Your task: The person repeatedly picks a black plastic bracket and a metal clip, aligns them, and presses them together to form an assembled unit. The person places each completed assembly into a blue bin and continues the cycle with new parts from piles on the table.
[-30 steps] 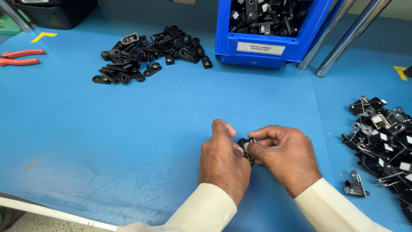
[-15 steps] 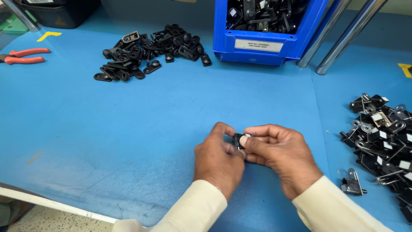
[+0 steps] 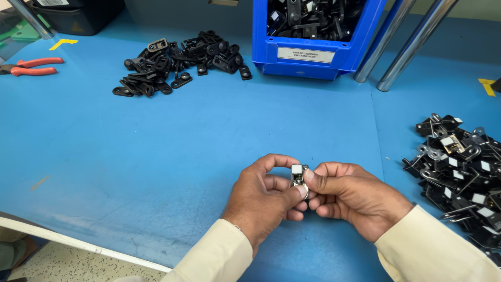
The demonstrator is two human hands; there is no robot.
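Note:
Both of my hands meet over the near middle of the blue table (image 3: 172,136). Between them is a small black latch part (image 3: 298,176) with a white square on top and a metal piece. My left hand (image 3: 263,201) pinches it from the left with thumb and fingers. My right hand (image 3: 355,196) grips it from the right, its thumb pressed on the part's side. Most of the part is hidden by my fingers.
A heap of black flat parts (image 3: 177,60) lies at the back left. A blue bin (image 3: 313,36) of black parts stands at the back. Assembled latch parts (image 3: 464,172) pile at the right. Red-handled pliers (image 3: 34,66) lie far left. Two metal poles (image 3: 402,44) slant behind.
The part has been turned between my fingers so that its white square faces up. Both hands stay in the same spot.

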